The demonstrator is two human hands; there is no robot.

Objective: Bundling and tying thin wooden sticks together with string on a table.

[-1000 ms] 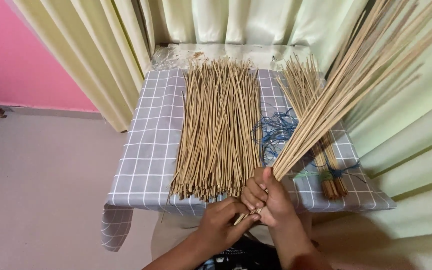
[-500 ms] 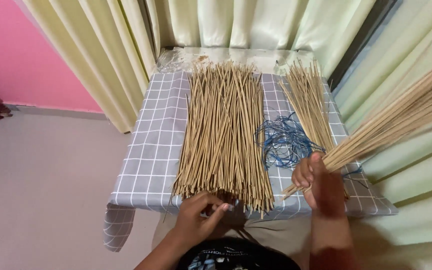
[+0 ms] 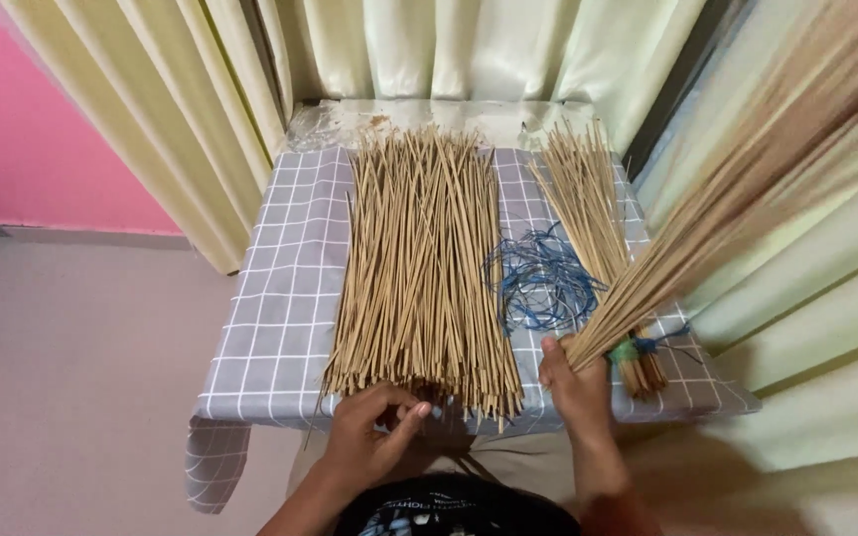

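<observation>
1. Held bundle of sticks [image 3: 707,228]: my right hand [image 3: 576,382] is clenched around its lower end, just off the near right edge of the table. The sticks fan up and to the right, blurred against the pale green curtain [image 3: 806,288]. A second ago this bundle stood nearly upright in front of me with both hands at its base; now it leans well to the right and only the right hand grips it.
2. Left hand [image 3: 374,437]: it has left the bundle and now rests at the near ends of the large loose pile of sticks [image 3: 424,268], fingers curled and pinching at a few stick tips. I judge that gathering more sticks is the step in hand.
3. Large loose pile: it lies lengthwise down the middle of the table, ends uneven at the near edge.
4. Smaller bundle of sticks [image 3: 588,203]: it lies to the right, its near end partly hidden behind the held bundle.
5. Blue string [image 3: 540,281]: a loose tangle lies between the two piles, untouched.
6. Grey checked tablecloth [image 3: 280,328]: it covers the table and hangs over the near left corner.
</observation>
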